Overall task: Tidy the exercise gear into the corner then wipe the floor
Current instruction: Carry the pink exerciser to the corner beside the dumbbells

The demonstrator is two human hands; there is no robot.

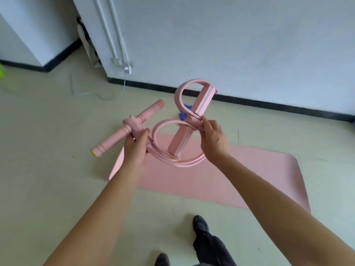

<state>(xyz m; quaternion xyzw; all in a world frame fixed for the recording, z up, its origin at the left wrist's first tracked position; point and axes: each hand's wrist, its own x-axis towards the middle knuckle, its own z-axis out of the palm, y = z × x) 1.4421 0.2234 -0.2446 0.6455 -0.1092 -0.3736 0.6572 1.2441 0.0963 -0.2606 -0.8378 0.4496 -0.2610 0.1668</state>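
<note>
I hold a pink pedal resistance puller [184,137] in the air above a pink exercise mat [221,181] that lies flat on the floor. My left hand [137,148] grips the tubes just below the puller's foam handle bar [128,127]. My right hand [213,141] pinches the middle of the foot-loop piece, where its two loops cross the flat bar. The rubber tubes curve in a loop between my hands. A small blue object [184,112] lies on the floor behind the puller, mostly hidden.
A white wall with a black skirting board [269,104] runs across the back. White pipes [113,35] and a thin cable [90,94] are at the corner, back left. My dark shoes [200,226] stand just in front of the mat. Something green [2,71] shows at the far left edge.
</note>
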